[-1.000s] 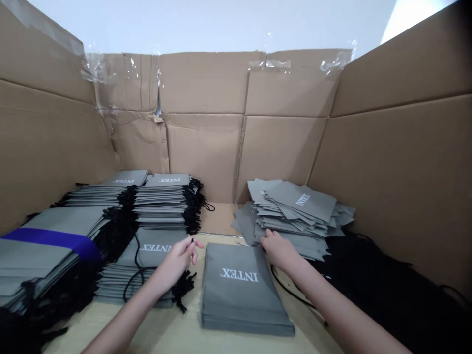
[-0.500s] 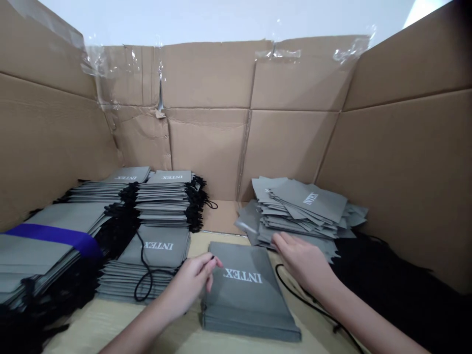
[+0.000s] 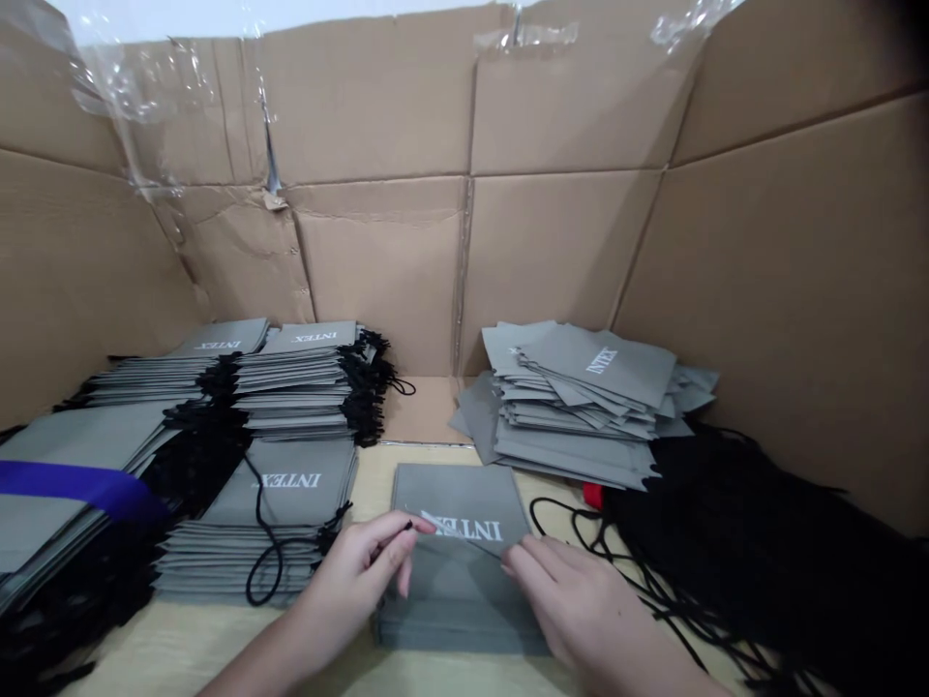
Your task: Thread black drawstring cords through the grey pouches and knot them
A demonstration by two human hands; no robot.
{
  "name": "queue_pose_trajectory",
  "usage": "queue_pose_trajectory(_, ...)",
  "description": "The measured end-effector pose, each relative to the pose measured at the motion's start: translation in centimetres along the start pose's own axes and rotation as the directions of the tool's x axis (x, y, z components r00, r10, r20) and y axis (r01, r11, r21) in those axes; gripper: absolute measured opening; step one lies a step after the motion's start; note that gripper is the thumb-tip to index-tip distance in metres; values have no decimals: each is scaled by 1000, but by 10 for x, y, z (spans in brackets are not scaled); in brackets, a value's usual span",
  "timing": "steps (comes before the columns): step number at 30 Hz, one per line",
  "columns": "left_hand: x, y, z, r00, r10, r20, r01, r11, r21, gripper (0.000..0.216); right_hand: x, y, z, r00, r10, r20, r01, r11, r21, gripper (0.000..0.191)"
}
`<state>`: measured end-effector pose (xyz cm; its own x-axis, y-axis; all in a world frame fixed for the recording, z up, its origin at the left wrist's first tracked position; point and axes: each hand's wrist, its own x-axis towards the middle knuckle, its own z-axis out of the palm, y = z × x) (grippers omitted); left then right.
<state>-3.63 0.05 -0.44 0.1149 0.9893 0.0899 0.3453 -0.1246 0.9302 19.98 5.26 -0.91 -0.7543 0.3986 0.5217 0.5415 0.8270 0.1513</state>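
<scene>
A stack of grey pouches (image 3: 464, 600) printed INTEX lies in front of me. Over its left side, my left hand (image 3: 377, 557) is closed in a pinch, with a small black cord tip (image 3: 408, 526) showing at the fingers. My right hand (image 3: 558, 590) is closed above the stack's right side. From its fingertips a thin, pale-ended tool (image 3: 444, 526) reaches left toward the cord tip. The tool is blurred, so its exact kind cannot be made out, nor whether it touches the cord.
Corded pouch stacks (image 3: 290, 494) stand at left, one under a blue band (image 3: 79, 487). Loose pouches (image 3: 581, 387) are piled at back right. Beside them lies a heap of black cords (image 3: 755, 552) with a red piece (image 3: 593, 496). Cardboard walls (image 3: 384, 271) surround the table.
My right hand has moved left and down from the loose pile to the stack, bringing the thin tool near my left fingers. The view has tilted down slightly.
</scene>
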Motion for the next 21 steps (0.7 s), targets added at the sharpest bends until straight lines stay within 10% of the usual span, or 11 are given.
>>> queue_pose_trajectory(21, -1, -1, 4, 999, -1, 37, -5, 988, 157, 37, -8, 4, -1, 999, 38, 18, -41, 986, 161, 20)
